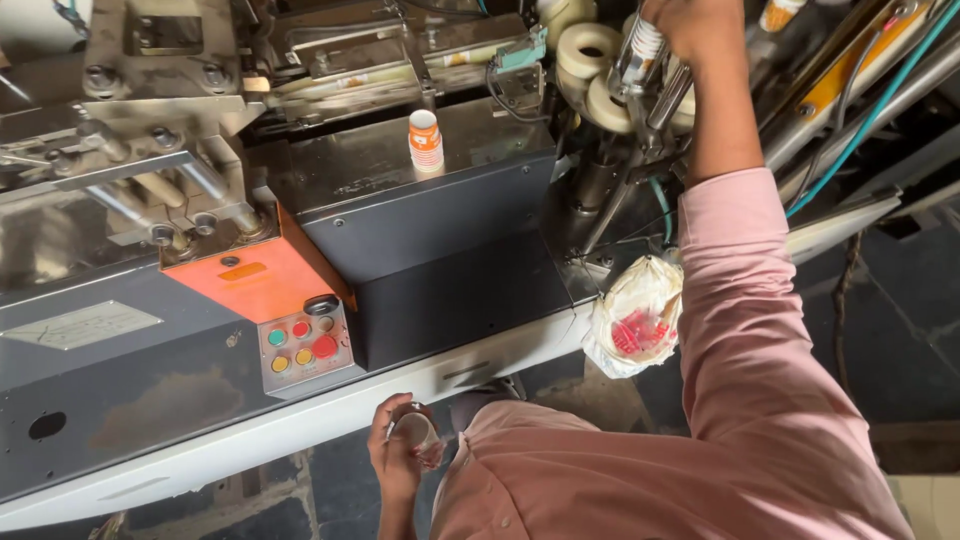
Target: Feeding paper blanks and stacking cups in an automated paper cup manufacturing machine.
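My left hand (393, 455) is low by my waist, closed around a small paper cup (416, 432) with pale and reddish print. My right hand (697, 28) reaches up to the top of the machine, in a pink sleeve, gripping a stack of printed paper cups (640, 52) held among metal guide rods. Another small stack of white and orange cups (426, 142) stands upright on the dark metal machine cover (430, 240), apart from both hands.
An orange control box (262, 278) with a panel of coloured push buttons (301, 343) sits at the left. White round formers (590, 50) are near the rods. A plastic bag (637, 320) with red contents hangs at the machine's edge. Cables and rails run at right.
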